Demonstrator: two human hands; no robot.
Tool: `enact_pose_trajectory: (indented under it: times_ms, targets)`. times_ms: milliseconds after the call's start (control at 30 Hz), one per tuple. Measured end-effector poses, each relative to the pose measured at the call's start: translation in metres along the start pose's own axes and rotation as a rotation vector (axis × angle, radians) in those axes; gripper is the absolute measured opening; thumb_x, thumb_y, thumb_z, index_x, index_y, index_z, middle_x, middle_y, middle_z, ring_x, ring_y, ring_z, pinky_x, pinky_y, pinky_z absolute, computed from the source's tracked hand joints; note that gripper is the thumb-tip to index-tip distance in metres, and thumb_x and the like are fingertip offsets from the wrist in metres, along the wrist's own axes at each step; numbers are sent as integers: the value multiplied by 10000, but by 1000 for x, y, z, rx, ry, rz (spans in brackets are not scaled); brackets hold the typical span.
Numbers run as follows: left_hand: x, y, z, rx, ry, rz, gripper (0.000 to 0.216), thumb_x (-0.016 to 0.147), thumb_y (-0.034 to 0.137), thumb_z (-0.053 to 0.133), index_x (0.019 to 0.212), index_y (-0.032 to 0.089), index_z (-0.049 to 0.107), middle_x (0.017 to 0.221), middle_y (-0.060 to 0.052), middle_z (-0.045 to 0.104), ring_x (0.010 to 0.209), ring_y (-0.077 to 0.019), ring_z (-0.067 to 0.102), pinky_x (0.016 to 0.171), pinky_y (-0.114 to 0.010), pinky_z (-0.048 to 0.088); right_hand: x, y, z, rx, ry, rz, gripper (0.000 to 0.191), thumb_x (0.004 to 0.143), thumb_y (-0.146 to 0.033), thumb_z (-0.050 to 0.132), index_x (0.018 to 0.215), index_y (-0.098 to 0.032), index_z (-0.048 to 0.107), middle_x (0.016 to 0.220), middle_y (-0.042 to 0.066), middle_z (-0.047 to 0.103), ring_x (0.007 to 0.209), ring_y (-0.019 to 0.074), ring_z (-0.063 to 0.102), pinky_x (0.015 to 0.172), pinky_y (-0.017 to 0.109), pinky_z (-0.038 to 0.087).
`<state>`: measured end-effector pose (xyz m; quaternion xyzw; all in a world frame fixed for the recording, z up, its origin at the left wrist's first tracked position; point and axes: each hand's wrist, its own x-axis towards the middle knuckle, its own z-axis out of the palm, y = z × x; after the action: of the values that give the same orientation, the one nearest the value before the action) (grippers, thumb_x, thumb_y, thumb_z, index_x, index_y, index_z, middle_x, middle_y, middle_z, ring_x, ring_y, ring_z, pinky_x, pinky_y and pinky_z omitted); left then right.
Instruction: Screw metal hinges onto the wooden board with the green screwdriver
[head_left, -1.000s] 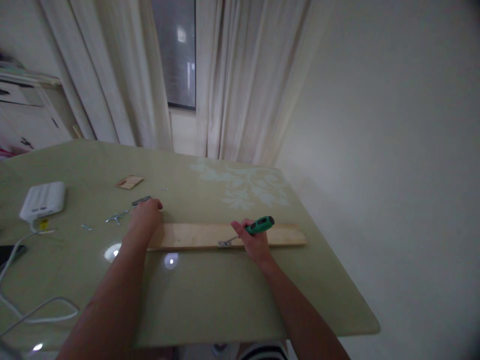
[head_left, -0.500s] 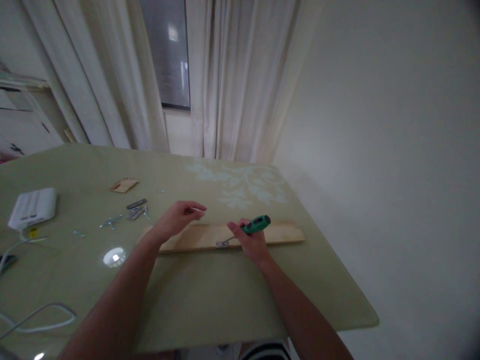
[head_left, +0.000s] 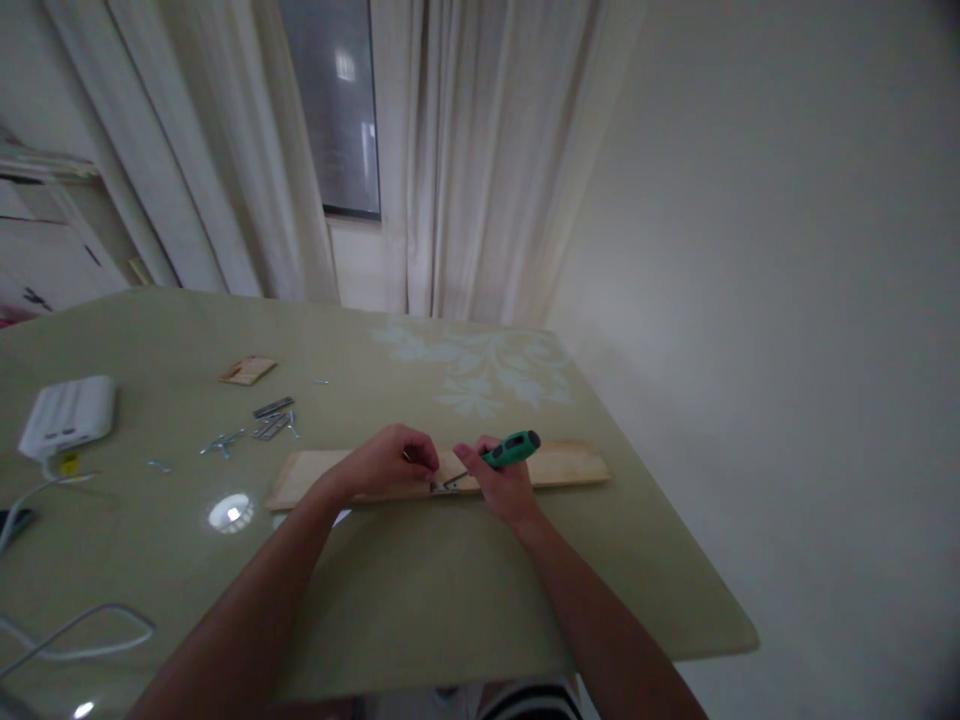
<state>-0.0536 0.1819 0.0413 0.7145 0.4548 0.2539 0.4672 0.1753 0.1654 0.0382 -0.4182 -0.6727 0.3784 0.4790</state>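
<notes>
A long pale wooden plank (head_left: pixel 570 464) lies flat across the green table (head_left: pixel 420 580). My right hand (head_left: pixel 504 484) is closed round a green-handled screwdriver (head_left: pixel 512 449), whose tip points down-left at a small metal bracket (head_left: pixel 444 485) on the plank's near edge. My left hand (head_left: pixel 390 464) rests over the plank just left of the bracket, fingers pinched together at the bracket; what they hold is too small to see.
Loose screws and metal brackets (head_left: pixel 262 425) lie scattered left of the plank. A small wood piece (head_left: pixel 247 371) sits farther back. A white power strip (head_left: pixel 67 413) with white cable (head_left: pixel 82 630) is at the left. Curtains and a window stand behind the table.
My left hand came from the loose hardware at the left, across the plank, to the bracket by the screwdriver tip. My right hand stayed put with the screwdriver.
</notes>
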Motion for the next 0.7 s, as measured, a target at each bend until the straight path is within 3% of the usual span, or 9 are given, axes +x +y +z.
enact_pose_trajectory:
  times_ms: [300,700]
  targets:
    - [-7,11,-4,114,-11,21,150,745,264,706,848,169,762,801,-33,778,742,-179,701,700,-274,526,0,-2,0,-5,-10,-3,551,886,-639,695,587,-223,490,545,-60,385,547,115,376,558,279,331]
    - [-10,25,9,196,-52,38,149,743,212,658,821,163,775,733,-8,740,674,-153,643,625,-232,453,0,0,0,18,-19,-20,541,894,-591,710,586,-226,455,555,-64,370,557,115,362,562,280,317]
